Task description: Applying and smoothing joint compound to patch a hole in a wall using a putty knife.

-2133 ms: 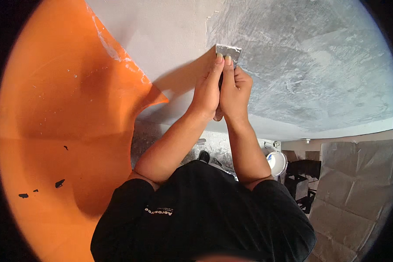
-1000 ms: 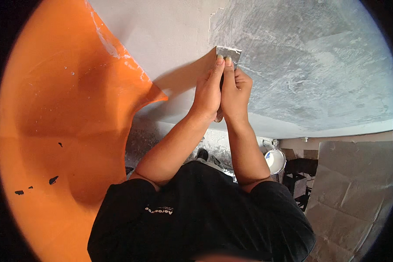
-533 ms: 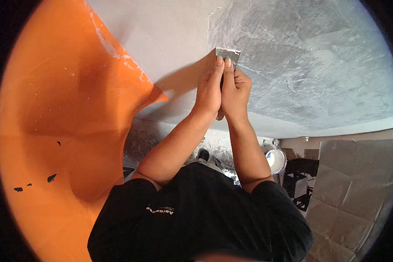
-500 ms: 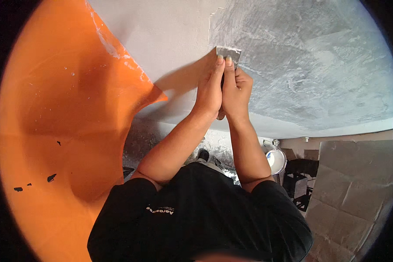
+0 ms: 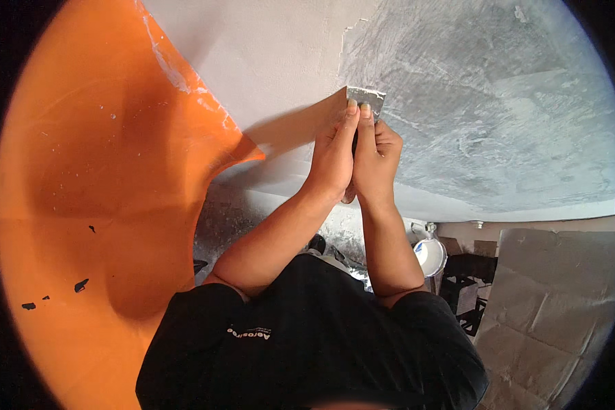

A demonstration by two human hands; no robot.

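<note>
Both my hands are closed around one putty knife, a scraper with a flat metal blade [image 5: 374, 94] and a dark handle. My left hand [image 5: 335, 152] grips it from the left and my right hand [image 5: 377, 160] from the right, thumbs side by side pressed against the blade. White flecks sit along the blade's far edge. The blade meets the wall [image 5: 458, 102] near the border between smooth pale plaster on the left and a grey, scratched patch on the right. Most of the handle is hidden in my hands; its end shows below them.
A large orange sheet [image 5: 109, 178] with a pale-smeared edge fills the left side, its corner pointing toward my left wrist. At lower right stand a white bucket [image 5: 430, 256], a black crate [image 5: 475, 311] and a brown cardboard sheet [image 5: 540, 294]. A pipe fitting [image 5: 430, 227] is near the bucket.
My hands and the putty knife have moved slightly toward me and a little to the right along the wall. The grip is the same.
</note>
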